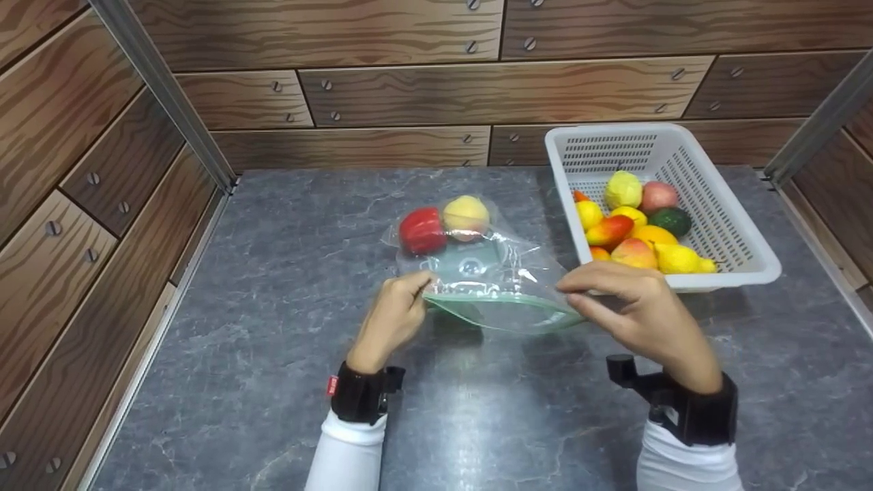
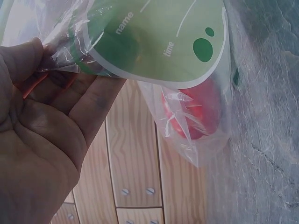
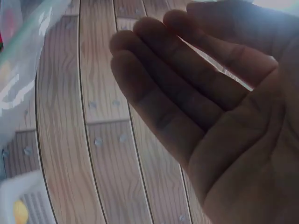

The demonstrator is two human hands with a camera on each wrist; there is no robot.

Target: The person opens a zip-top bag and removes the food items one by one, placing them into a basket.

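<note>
A clear zip bag [image 1: 505, 273] with a green seal strip lies over the middle of the table, its mouth parted and facing the person. Inside, at the far end, are a red bell pepper [image 1: 423, 230] and a pale yellow round fruit [image 1: 466, 213]. Thumb and fingers of the left hand [image 1: 394, 312] pinch the left corner of the mouth. In the left wrist view the bag's green label [image 2: 163, 42] reads "name" and "time". The right hand [image 1: 634, 307] hovers at the right corner, fingers loosely extended; the right wrist view shows nothing in its grasp.
A white perforated basket [image 1: 740, 225] stands at the back right, holding several fruits and vegetables, among them a mango [image 1: 609, 232], a lemon [image 1: 676, 259] and a dark green one [image 1: 671, 221]. Wood-patterned panels [image 1: 402, 27] enclose the grey marbled table [image 1: 273, 382] at the back and sides.
</note>
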